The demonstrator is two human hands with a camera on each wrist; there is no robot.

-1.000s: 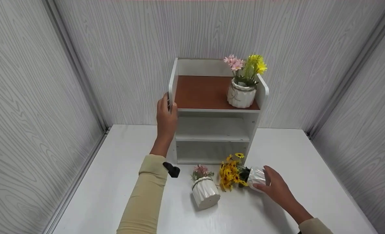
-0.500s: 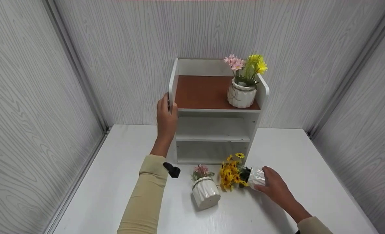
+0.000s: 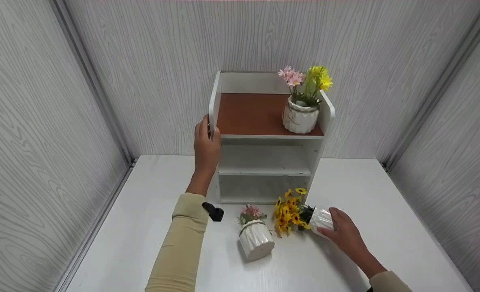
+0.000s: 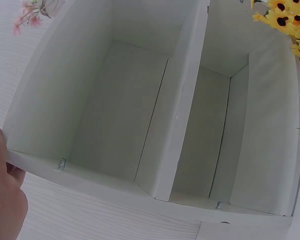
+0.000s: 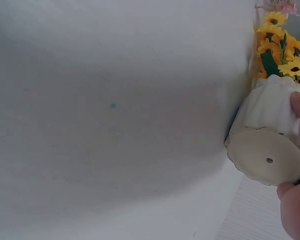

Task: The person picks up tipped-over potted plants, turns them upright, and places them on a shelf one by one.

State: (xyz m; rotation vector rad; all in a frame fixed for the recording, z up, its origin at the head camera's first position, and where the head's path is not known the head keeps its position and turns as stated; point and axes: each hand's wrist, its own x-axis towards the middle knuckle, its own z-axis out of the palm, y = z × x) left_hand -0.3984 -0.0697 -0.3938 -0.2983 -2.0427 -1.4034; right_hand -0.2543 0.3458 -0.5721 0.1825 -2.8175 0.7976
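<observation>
My left hand (image 3: 206,148) grips the left side panel of a white shelf unit (image 3: 264,175), thumb at the front edge and fingers behind. In the left wrist view the same hand (image 4: 5,190) shows at the unit's edge. On the right, my right hand (image 3: 343,232) holds a white flowerpot (image 3: 322,219) lying on its side, with yellow flowers (image 3: 287,213) pointing left toward the shelf's foot. The right wrist view shows the pot's round base (image 5: 265,155) between thumb and fingers. Between the hands, another white flowerpot (image 3: 256,240) with pink flowers (image 3: 250,211) lies tipped on the table.
A third white flowerpot (image 3: 301,117), with pink and yellow flowers, stands upright at the right of the unit's brown top (image 3: 252,113). Two white compartments lie below it. The white table (image 3: 142,235) is bounded by wood-grain panels (image 3: 163,61) behind and at both sides.
The yellow flowers and their pot have shifted very slightly with my right hand. My left hand keeps its grip on the side panel, and the view has tilted a little.
</observation>
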